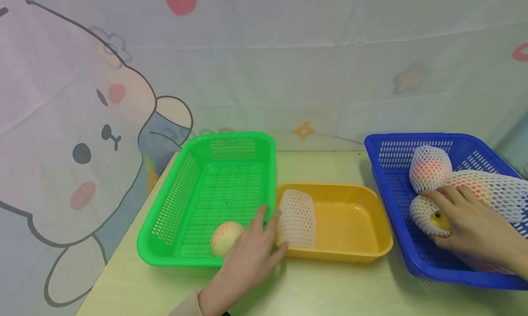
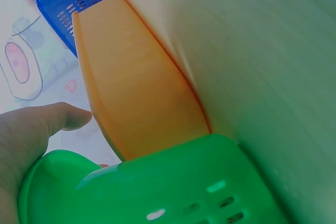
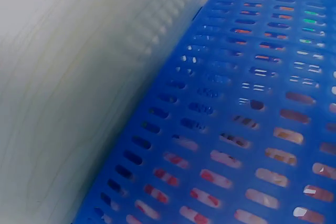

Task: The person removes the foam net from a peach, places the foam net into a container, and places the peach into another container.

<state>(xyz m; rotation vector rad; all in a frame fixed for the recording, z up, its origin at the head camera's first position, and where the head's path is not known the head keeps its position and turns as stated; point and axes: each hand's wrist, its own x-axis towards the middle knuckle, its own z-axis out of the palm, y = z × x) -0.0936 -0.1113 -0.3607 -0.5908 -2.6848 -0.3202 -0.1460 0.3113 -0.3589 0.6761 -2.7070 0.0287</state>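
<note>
In the head view my left hand (image 1: pixel 249 256) hovers at the right front corner of the green basket (image 1: pixel 165 260), fingers loosely spread and holding nothing. A pale peach (image 1: pixel 226 239) lies in that basket beside the hand. The left wrist view shows the thumb (image 2: pixel 68 116) past the green rim. Inside the blue basket (image 1: pixel 396 224), my right hand (image 1: pixel 474 219) grips a yellow fruit (image 1: pixel 439 220) in a white foam net, thumb below and fingers above. Its kind is unclear. In the right wrist view the blue basket's slotted wall (image 3: pixel 231 114) hides this hand.
Between the baskets stands a yellow tray (image 1: pixel 346 224) with an empty white foam net (image 1: pixel 296 218) at its left end. More netted reddish fruits, such as the one at the back (image 1: pixel 430 168), fill the blue basket. A printed cloth (image 1: pixel 321 77) hangs behind the table (image 1: pixel 330 288).
</note>
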